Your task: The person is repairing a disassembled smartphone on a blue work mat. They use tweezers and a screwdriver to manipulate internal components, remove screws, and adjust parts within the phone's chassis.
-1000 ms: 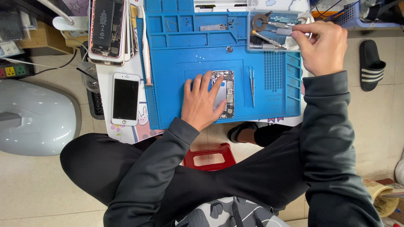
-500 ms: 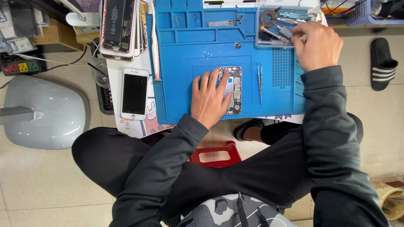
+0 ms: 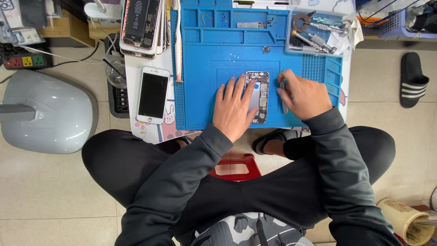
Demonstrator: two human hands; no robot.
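Note:
An opened phone body (image 3: pixel 260 93) with bare circuitry lies on the blue repair mat (image 3: pixel 205 91). My left hand (image 3: pixel 234 108) rests flat on the mat with its fingers spread, covering the phone's left edge. My right hand (image 3: pixel 304 94) sits just right of the phone, fingers curled around metal tweezers (image 3: pixel 284 101) that lie upright along the mat. A clear tray of screwdrivers and tools (image 3: pixel 314 32) stands at the mat's far right corner.
A white phone (image 3: pixel 152 94) lies face up left of the mat, with a stack of opened phones (image 3: pixel 140 25) behind it. A grey rounded appliance (image 3: pixel 43 111) and a power strip (image 3: pixel 22 60) are on the floor left. A black slipper (image 3: pixel 413 78) lies right.
My right hand has come down from the tool tray at the far right to the tweezers beside the phone. My left hand has stayed on the phone.

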